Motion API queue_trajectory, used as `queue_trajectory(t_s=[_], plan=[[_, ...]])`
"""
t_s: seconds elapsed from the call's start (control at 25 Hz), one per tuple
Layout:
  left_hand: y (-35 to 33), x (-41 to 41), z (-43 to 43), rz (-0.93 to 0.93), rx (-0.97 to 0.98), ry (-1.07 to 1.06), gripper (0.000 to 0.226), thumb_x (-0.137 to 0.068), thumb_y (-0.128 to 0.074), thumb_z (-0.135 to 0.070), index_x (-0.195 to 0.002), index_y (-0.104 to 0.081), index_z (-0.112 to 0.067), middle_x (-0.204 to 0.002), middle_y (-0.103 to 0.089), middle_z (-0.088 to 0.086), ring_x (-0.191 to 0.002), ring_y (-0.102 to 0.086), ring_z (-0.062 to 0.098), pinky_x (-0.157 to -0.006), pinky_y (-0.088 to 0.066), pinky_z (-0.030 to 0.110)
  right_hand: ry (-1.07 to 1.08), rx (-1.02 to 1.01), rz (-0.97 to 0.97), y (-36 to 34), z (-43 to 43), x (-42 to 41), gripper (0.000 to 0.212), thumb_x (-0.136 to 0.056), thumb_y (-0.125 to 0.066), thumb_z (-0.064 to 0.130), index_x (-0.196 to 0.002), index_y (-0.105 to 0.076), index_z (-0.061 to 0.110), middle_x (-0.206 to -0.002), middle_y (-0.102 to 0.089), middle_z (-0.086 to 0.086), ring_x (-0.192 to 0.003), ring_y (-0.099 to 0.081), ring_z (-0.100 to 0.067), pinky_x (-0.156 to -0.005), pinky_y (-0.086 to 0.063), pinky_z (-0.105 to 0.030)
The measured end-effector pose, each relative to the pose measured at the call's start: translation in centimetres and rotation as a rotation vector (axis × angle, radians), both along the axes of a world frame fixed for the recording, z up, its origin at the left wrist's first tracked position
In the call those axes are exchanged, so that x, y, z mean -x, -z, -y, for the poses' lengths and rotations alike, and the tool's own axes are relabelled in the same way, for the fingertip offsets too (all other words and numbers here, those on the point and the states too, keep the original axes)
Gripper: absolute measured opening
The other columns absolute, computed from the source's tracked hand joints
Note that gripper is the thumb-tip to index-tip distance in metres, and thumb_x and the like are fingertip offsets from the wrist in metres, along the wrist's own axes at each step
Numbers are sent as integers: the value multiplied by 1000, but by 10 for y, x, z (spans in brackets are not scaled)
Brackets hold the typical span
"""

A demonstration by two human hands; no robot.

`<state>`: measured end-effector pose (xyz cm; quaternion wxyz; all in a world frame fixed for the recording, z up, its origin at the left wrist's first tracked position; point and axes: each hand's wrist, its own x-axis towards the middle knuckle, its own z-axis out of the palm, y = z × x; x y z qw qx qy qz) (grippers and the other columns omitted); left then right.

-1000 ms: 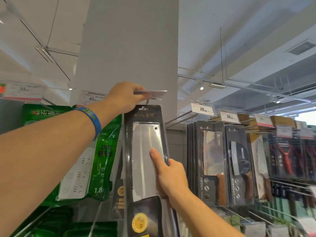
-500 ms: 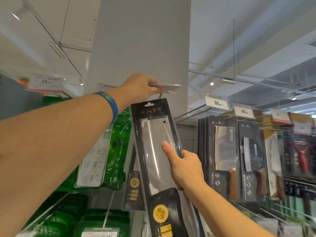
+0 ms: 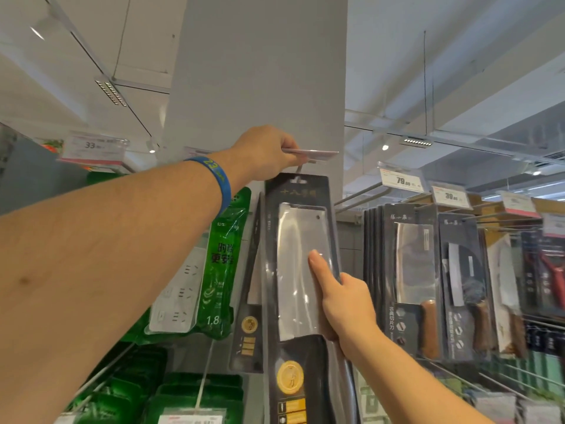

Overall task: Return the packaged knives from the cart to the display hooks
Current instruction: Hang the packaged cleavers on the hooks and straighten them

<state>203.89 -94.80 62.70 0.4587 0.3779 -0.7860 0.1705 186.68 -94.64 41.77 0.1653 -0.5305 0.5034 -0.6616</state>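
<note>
A packaged cleaver in a black card with a clear blister [image 3: 298,267] stands upright in front of the grey pillar. My right hand [image 3: 344,301] grips its right edge, thumb on the blister. Its hang hole sits just under a display hook [image 3: 308,163]. My left hand [image 3: 269,151], with a blue wristband, holds the flat price-tag holder at the hook's tip lifted up. Behind the package hangs another black knife pack [image 3: 249,316]. Whether the hole is on the hook cannot be told.
More packaged knives [image 3: 409,276] hang in rows on hooks to the right under price tags [image 3: 400,179]. Green packs of power strips [image 3: 195,280] hang to the left. A bare double hook [image 3: 356,198] juts out beside the pillar. The cart is out of view.
The package has been raised and straightened, its top now right under the hook. My left hand keeps holding the tag holder; the view shifted slightly.
</note>
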Motion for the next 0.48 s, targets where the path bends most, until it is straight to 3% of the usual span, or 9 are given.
queue_trajectory(t_s=[0.08, 0.16, 0.2, 0.32, 0.4, 0.48], plan=[[0, -1, 0, 2, 10, -15, 32, -94, -63, -54, -110, -74, -29, -85, -68, -3, -72, -56, 11, -64, -43, 25, -48, -30, -66, -3, 1, -8, 85, -65, -61, 91, -83, -64, 8, -73, -68, -8, -64, -65, -23, -58, -53, -36], [1, -3, -2, 7, 4, -25, 33, -94, -63, -54, -113, -74, -29, -91, -69, -1, -74, -58, 13, -64, -44, 26, -29, -29, -134, -5, 3, -12, 89, -64, -60, 93, -95, -70, 10, -88, -74, -6, -78, -72, -25, -70, -60, -41], [2, -2, -2, 12, 2, -26, 34, -94, -63, -54, -113, -74, -28, -94, -70, 0, -77, -59, 14, -65, -44, 26, -16, -6, -125, -5, 3, -11, 89, -64, -60, 93, -92, -69, 9, -88, -74, -7, -79, -72, -26, -72, -60, -43], [2, -1, -4, 0, 8, -13, 31, -93, -66, -52, -110, -77, -29, -98, -71, -2, -82, -59, 14, -64, -42, 26, 27, -1, 71, 4, 1, 5, 80, -71, -61, 86, -73, -59, 6, -75, -67, -9, -67, -63, -26, -67, -51, -38], [1, -1, -6, -4, -13, -12, 29, -92, -66, -52, -108, -77, -30, -96, -70, -5, -77, -55, 7, -64, -42, 23, 19, -74, 161, 9, -1, 15, 77, -75, -62, 81, -81, -68, 4, -84, -71, -11, -79, -68, -28, -81, -56, -44], [-3, 1, -6, 13, -18, -26, 29, -93, -65, -53, -107, -77, -30, -94, -69, -5, -78, -55, 8, -64, -43, 24, -1, -86, 143, 7, -5, 19, 79, -75, -62, 81, -86, -71, 4, -84, -73, -12, -80, -70, -28, -80, -57, -42]])
